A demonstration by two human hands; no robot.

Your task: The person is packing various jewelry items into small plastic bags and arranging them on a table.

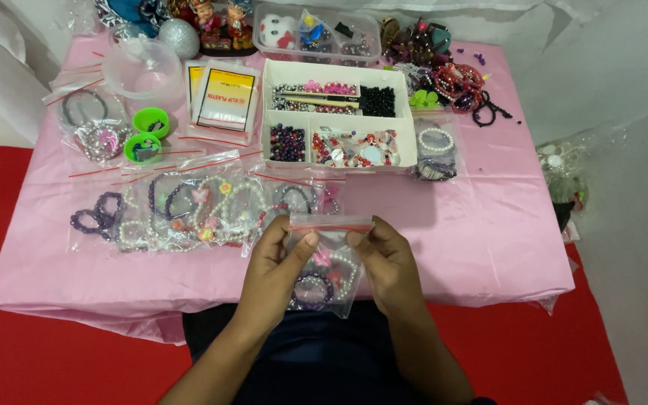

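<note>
I hold a small clear zip bag with a red seal strip upright over the near edge of the pink table. Inside it are beaded bracelets, one purple, one pearl white with a pink flower. My left hand pinches the bag's top left edge between thumb and fingers. The top right edge is pinched by my right hand. Both thumbs press near the seal.
Several more clear bags of bracelets lie in a row just beyond my hands. A white divided box of beads stands mid-table, with two green cups, a clear tub, packets, figurines and loose bead strings behind.
</note>
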